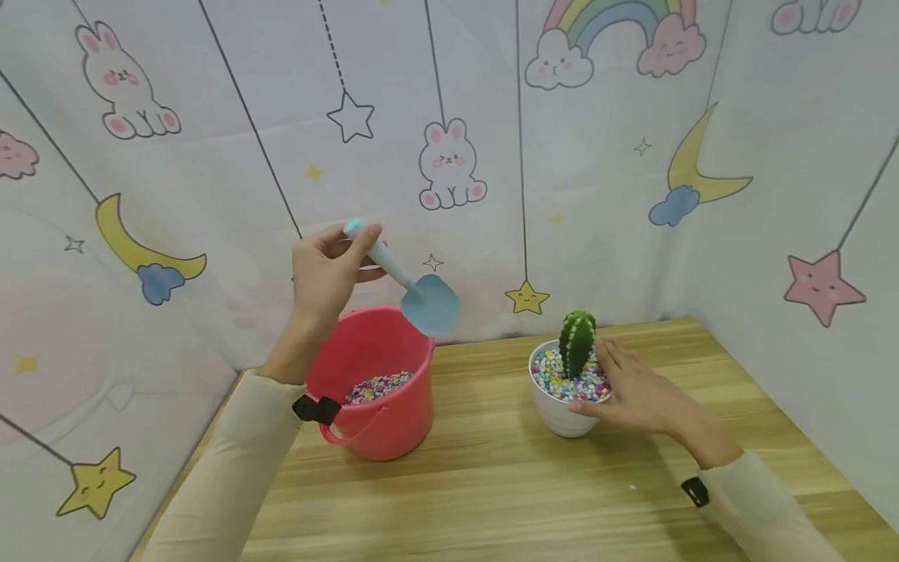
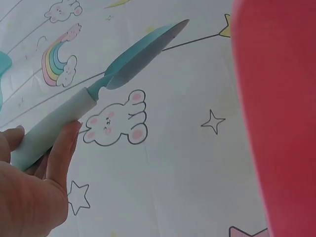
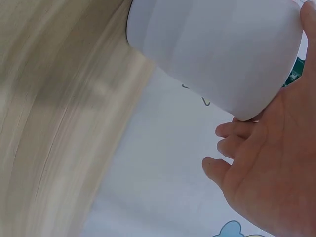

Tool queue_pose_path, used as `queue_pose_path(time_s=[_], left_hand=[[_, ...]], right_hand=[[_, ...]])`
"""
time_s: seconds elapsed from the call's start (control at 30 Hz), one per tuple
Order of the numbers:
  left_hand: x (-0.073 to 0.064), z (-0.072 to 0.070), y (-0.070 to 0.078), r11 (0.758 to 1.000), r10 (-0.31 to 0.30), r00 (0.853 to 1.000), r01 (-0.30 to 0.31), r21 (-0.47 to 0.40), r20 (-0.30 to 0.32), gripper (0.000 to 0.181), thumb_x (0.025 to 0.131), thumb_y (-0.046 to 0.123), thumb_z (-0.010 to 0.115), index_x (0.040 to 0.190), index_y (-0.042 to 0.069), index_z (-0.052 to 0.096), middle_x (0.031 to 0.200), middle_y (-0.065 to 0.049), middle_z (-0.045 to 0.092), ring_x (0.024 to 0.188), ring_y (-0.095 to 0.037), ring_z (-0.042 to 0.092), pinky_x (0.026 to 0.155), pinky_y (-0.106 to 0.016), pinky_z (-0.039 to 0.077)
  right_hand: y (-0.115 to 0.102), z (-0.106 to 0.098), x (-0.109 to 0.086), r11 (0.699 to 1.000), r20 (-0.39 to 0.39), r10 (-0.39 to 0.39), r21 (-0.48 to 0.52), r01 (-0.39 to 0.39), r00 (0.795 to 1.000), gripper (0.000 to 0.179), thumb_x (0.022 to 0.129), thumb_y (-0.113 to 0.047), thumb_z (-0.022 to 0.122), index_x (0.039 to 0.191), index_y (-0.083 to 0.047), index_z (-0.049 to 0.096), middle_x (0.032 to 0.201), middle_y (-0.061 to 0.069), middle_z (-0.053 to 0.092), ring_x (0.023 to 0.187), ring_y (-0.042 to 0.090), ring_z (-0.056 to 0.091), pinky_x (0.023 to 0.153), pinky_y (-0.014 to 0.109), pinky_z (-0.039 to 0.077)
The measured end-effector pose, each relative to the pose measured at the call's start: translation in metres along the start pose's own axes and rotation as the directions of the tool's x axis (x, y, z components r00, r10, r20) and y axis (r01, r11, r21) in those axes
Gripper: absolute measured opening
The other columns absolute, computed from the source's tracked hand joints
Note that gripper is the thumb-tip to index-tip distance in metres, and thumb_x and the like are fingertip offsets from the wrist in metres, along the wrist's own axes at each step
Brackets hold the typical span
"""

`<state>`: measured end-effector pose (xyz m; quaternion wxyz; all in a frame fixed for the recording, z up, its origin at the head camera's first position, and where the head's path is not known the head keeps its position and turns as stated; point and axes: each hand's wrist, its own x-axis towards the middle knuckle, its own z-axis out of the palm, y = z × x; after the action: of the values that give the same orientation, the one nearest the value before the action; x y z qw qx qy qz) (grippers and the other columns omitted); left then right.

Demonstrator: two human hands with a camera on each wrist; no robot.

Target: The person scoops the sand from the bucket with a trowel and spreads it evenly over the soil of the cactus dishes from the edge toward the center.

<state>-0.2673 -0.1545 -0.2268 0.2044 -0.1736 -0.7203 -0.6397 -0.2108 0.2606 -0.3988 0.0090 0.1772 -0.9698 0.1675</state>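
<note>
My left hand [image 1: 326,269] holds a small blue garden trowel [image 1: 431,304] by its pale handle, raised above a red bucket [image 1: 403,421]. Its blade tilts down to the right and overlaps the bucket's rim in the head view; the left wrist view shows fingers and thumb around the handle [image 2: 54,126]. To the right, a green cactus [image 1: 577,343] stands in a white pot [image 1: 565,421] topped with multicoloured pebbles [image 1: 548,371]. My right hand [image 1: 642,394] rests against the pot's right rim, thumb at the front edge, fingers extended behind, as the right wrist view also shows [image 3: 266,158].
Colourful pebbles [image 1: 379,388] lie in the bottom of the bucket, whose handle hangs at its front. Bucket and pot stand apart on a wood-grain table [image 1: 477,484]. A printed cloth backdrop [image 1: 393,47] rises behind the table and along both sides.
</note>
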Motion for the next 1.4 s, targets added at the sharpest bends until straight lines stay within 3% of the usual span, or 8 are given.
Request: queue_pose_path(time_s=[0.07, 0.3, 0.43, 0.6, 0.83, 1.03, 1.2, 1.4], left_hand=[[0.004, -0.008, -0.001, 0.999, -0.038, 0.999, 0.037, 0.015, 0.005, 0.043, 0.095, 0.034, 0.079, 0.122, 0.001, 0.075, 0.086, 0.005, 0.079, 0.077, -0.011, 0.081, 0.073, -0.031, 0.068], [0.02, -0.034, -0.017, 0.982, -0.161, 0.987, 0.158, 0.099, 0.02, 0.049, 0.095, 0.036, 0.079, 0.129, 0.001, 0.072, 0.087, 0.002, 0.079, 0.071, -0.013, 0.081, 0.044, -0.019, 0.055], [0.025, -0.045, -0.029, 0.948, -0.225, 0.974, 0.212, 0.238, 0.026, 0.053, 0.096, 0.042, 0.076, 0.133, 0.004, 0.07, 0.103, -0.011, 0.079, 0.073, -0.015, 0.081, 0.05, -0.021, 0.059], [0.031, -0.053, -0.042, 0.908, -0.287, 0.954, 0.242, 0.342, 0.09, 0.055, 0.099, 0.041, 0.073, 0.137, 0.002, 0.066, 0.126, -0.029, 0.071, 0.08, -0.016, 0.082, 0.064, -0.023, 0.066], [0.04, -0.059, -0.059, 0.898, -0.356, 0.915, 0.279, 0.34, 0.188, 0.062, 0.1, 0.041, 0.072, 0.147, 0.003, 0.058, 0.139, -0.028, 0.065, 0.084, -0.009, 0.081, 0.085, -0.032, 0.068], [0.044, -0.062, -0.071, 0.895, -0.401, 0.885, 0.324, 0.307, 0.237, 0.057, 0.101, 0.036, 0.071, 0.143, -0.001, 0.06, 0.135, -0.026, 0.065, 0.087, -0.011, 0.081, 0.092, -0.036, 0.066], [0.043, -0.065, -0.079, 0.854, -0.484, 0.843, 0.396, 0.338, 0.236, 0.057, 0.101, 0.038, 0.072, 0.14, -0.002, 0.061, 0.124, -0.02, 0.07, 0.092, -0.017, 0.082, 0.092, -0.037, 0.066], [0.04, -0.07, -0.086, 0.818, -0.556, 0.794, 0.471, 0.329, 0.244, 0.059, 0.102, 0.033, 0.07, 0.145, -0.006, 0.056, 0.133, -0.022, 0.061, 0.094, -0.018, 0.081, 0.096, -0.042, 0.064]], right_hand=[[0.0, 0.001, 0.0, 1.0, 0.003, 0.002, -0.015, -0.002, 1.0, 0.119, 0.093, -0.072, 0.062, 0.16, 0.015, 0.018, 0.169, 0.037, 0.016, 0.157, 0.056, 0.02, 0.13, 0.069, 0.021], [0.002, 0.004, 0.0, 1.0, -0.003, 0.006, -0.009, -0.006, 1.0, 0.118, 0.094, -0.072, 0.061, 0.161, 0.015, 0.015, 0.17, 0.037, 0.013, 0.158, 0.057, 0.017, 0.13, 0.068, 0.022], [0.003, 0.005, 0.0, 1.0, -0.003, 0.004, 0.011, -0.004, 1.0, 0.118, 0.094, -0.07, 0.062, 0.161, 0.015, 0.014, 0.17, 0.036, 0.012, 0.158, 0.057, 0.016, 0.129, 0.069, 0.022], [0.003, 0.006, 0.0, 0.999, 0.009, 0.009, 0.04, -0.009, 1.0, 0.119, 0.094, -0.07, 0.063, 0.161, 0.014, 0.013, 0.171, 0.036, 0.01, 0.158, 0.057, 0.015, 0.129, 0.069, 0.022], [0.002, 0.004, -0.001, 0.996, 0.026, 0.016, 0.085, -0.018, 1.0, 0.119, 0.094, -0.068, 0.065, 0.162, 0.013, 0.011, 0.171, 0.036, 0.008, 0.159, 0.057, 0.012, 0.128, 0.07, 0.022], [0.001, 0.003, 0.0, 0.992, 0.035, 0.024, 0.12, -0.028, 0.999, 0.121, 0.094, -0.068, 0.066, 0.163, 0.012, 0.008, 0.171, 0.035, 0.007, 0.159, 0.056, 0.011, 0.128, 0.071, 0.021], [0.0, 0.003, 0.0, 0.989, 0.044, 0.03, 0.141, -0.036, 0.999, 0.121, 0.093, -0.067, 0.066, 0.163, 0.011, 0.007, 0.171, 0.037, 0.006, 0.159, 0.057, 0.01, 0.128, 0.071, 0.02], [-0.001, 0.001, 0.0, 0.988, 0.048, 0.032, 0.151, -0.039, 0.998, 0.121, 0.093, -0.066, 0.067, 0.163, 0.013, 0.008, 0.17, 0.038, 0.006, 0.159, 0.058, 0.01, 0.128, 0.071, 0.02]])
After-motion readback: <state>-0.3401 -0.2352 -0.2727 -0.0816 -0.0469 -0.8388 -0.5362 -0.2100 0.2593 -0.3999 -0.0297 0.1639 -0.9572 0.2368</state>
